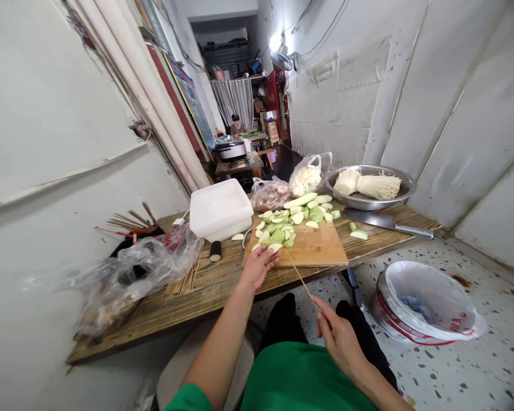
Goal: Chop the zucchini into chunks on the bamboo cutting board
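Observation:
My left hand [259, 264] rests at the near-left corner of a wooden cutting board [314, 245], its fingers pinching a pale green vegetable slice [274, 247]. My right hand [336, 334] is closed on a thin bamboo skewer [298, 274], whose tip points up toward the slice. A pile of green vegetable slices [291, 220] covers the far half of the board.
A white plastic tub [220, 208], a cleaver [385, 221], a metal bowl [370, 200] of enoki mushrooms, food bags [269, 194], and a bundle of skewers [128, 221] lie on the low wooden table [188, 297]. A lined bin [424, 302] stands at right. A person sits far down the corridor.

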Demonstrator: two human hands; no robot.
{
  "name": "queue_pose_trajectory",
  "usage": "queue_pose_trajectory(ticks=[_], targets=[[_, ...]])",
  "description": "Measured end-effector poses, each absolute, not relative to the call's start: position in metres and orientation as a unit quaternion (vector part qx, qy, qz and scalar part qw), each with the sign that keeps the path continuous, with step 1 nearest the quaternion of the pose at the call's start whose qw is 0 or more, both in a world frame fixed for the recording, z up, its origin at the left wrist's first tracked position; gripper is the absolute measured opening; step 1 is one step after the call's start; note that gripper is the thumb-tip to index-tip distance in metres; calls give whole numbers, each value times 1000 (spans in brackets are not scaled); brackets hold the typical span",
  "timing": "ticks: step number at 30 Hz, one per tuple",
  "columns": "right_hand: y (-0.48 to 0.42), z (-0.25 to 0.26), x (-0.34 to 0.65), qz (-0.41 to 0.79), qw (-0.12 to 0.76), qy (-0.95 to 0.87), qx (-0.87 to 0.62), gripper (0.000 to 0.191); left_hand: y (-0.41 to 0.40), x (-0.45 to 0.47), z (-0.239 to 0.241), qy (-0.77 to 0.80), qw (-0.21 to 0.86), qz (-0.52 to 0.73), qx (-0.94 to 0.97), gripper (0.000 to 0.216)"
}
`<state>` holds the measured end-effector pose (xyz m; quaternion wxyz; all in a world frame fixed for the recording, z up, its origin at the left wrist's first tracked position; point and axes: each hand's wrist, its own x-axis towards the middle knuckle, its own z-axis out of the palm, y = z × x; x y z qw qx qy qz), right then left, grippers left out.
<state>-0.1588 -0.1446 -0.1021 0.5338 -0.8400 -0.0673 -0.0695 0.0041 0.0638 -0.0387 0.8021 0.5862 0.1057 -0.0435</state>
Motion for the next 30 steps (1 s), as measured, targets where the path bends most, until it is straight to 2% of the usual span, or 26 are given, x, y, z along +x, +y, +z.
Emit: queue_pose_trajectory(ticks=[2,7,15,20,26,30], targets=[[-143,-92,-166,-68,522,-89,-846,60,63,2,-27,124,835,-102,526,19],[-144,-70,-179,-65,501,-107,-856,59,63,-4,-16,157,837,-153,501,21],[-144,-56,-186,-64,521,-100,-845,58,56,-10,-11,161,848,-142,485,20],[-144,-57,-188,-61,523,-94,-845,56,53,-14,-4,174,851,-141,475,11],[-144,-59,-190,-56,515,-102,-849,59,53,-16,-4,150,850,-150,482,16],[-144,-61,-191,-63,510,-105,-851,59,53,-15,-8,151,854,-133,480,8]])
